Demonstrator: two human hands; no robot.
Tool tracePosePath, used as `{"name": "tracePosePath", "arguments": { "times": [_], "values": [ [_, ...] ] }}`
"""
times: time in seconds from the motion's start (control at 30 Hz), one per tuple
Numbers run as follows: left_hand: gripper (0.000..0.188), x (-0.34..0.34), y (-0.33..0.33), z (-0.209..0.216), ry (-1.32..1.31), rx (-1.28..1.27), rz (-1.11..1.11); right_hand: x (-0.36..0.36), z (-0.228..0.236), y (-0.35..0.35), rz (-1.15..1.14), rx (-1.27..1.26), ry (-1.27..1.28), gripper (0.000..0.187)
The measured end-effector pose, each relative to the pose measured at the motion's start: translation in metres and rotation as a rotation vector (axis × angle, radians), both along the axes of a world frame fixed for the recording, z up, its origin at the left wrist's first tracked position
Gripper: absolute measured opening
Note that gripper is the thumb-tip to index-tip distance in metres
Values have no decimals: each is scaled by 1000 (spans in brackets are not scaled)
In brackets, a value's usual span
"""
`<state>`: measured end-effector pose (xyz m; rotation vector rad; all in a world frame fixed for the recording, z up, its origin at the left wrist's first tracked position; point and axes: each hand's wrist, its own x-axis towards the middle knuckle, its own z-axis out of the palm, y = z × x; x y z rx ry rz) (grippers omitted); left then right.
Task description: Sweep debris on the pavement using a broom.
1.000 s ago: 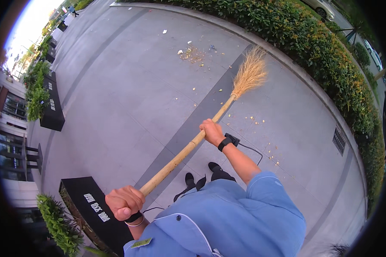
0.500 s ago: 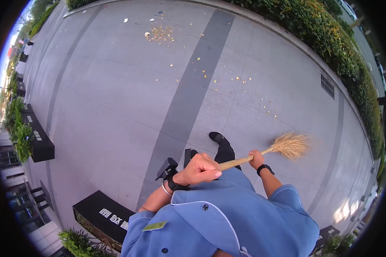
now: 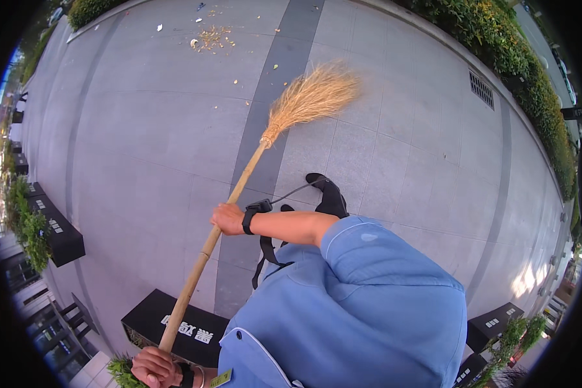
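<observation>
A straw broom (image 3: 313, 97) with a long bamboo handle reaches from the lower left up toward the top middle. My left hand (image 3: 156, 366) is wrapped round the handle's upper end, low in the view. Farther down the same handle, my right hand (image 3: 228, 218) is closed on it, the forearm crossing in front of my body. The bristles fan out over the paving, right of the dark paving strip (image 3: 255, 139). Beyond them to the left lies a loose heap of dry leaves (image 3: 213, 39), with a few single leaves scattered nearer.
A hedge behind a kerb (image 3: 446, 48) borders the far right, with a drain grate (image 3: 481, 89) beside it. Black planter boxes stand at the left (image 3: 58, 233), near my left arm (image 3: 152, 317) and at the lower right (image 3: 495, 323). My black shoe (image 3: 315, 180) is on the paving.
The broom has swung from the right to the far middle. My right hand has moved left across my body, my left hand down and left. Leaves that lay at the right are gone from there.
</observation>
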<state>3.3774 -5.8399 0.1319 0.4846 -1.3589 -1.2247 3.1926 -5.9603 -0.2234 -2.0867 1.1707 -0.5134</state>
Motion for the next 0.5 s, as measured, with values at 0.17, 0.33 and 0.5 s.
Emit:
{"name": "tracePosePath", "arguments": {
  "times": [0.17, 0.33, 0.5],
  "values": [
    [34, -60, -9, -48, -203, -105, -26, -24, -21, -110, -34, -174, 40, 6],
    [36, -76, -13, -26, -151, -199, -37, -79, 40, -125, -20, -286, 44, 7],
    [42, -41, -37, -15, 42, -211, -215, -129, 69, -72, -222, -255, 167, 7]
  ]
}}
